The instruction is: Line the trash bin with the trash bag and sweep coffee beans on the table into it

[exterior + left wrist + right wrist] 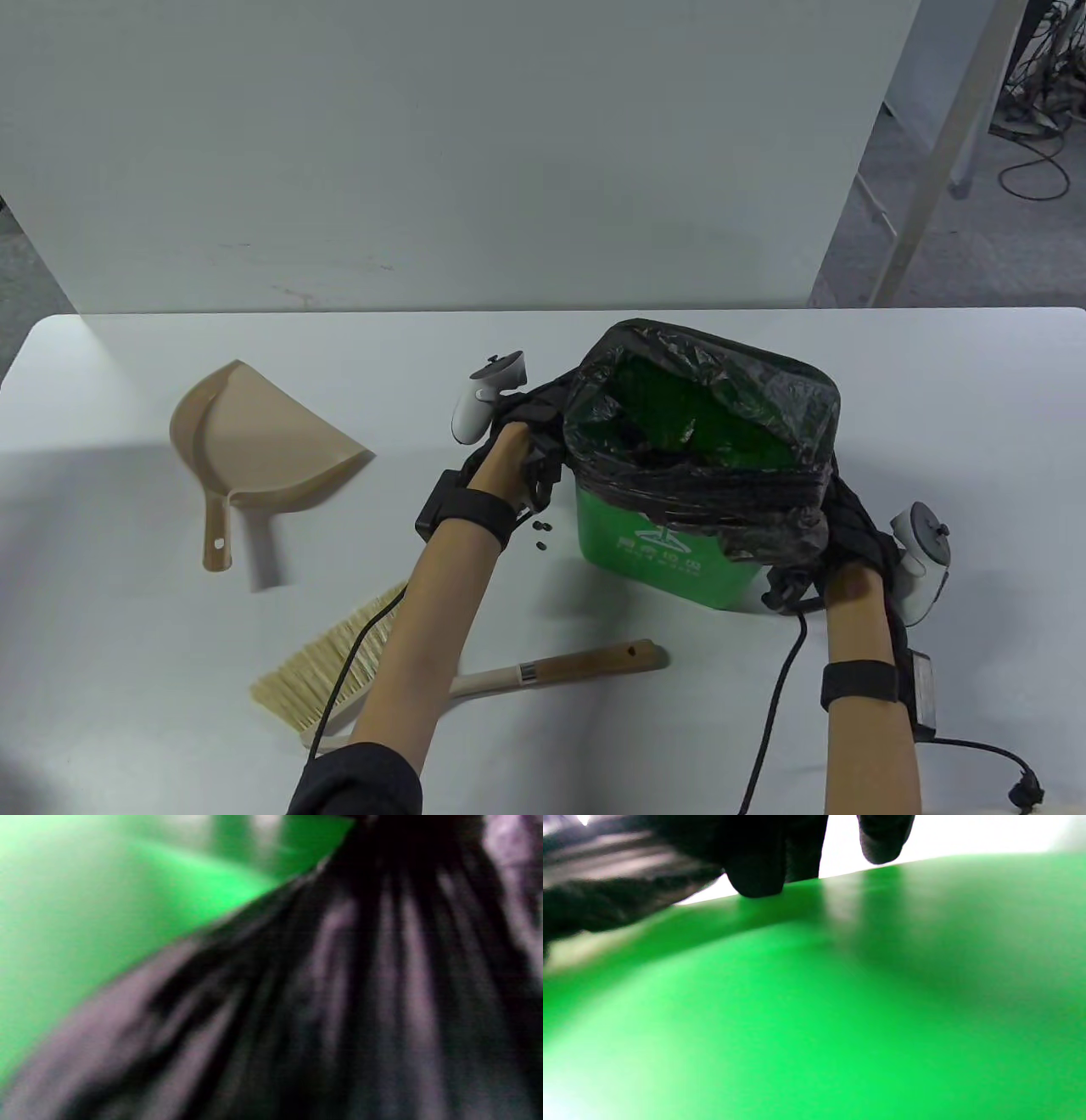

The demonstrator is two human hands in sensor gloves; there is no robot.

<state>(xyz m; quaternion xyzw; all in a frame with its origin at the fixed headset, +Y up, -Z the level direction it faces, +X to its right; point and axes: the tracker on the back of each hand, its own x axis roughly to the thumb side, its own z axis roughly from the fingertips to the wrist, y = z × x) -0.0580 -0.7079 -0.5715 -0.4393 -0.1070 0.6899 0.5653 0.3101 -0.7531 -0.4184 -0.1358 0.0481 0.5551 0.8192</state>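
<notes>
The green trash bin [632,543] stands right of centre, with the black trash bag [721,497] stretched over its rim and hanging down its sides. My left hand [528,441] grips the bag's bunched edge at the bin's left side. At the bin's near right corner, my right hand [836,543] holds the bag's hem. A few coffee beans [540,533] lie on the table beside the bin's left foot. The left wrist view is a blur of bag folds [360,1005] against the bin wall [85,921]. In the right wrist view gloved fingers [755,870] hang by the bin wall [840,1005], with the bag [606,882] beside them.
A beige dustpan [254,441] lies at the left of the white table [127,594]. A hand brush [339,671] lies near the front edge under my left forearm, its wooden handle [585,660] pointing right. A white panel stands behind the table.
</notes>
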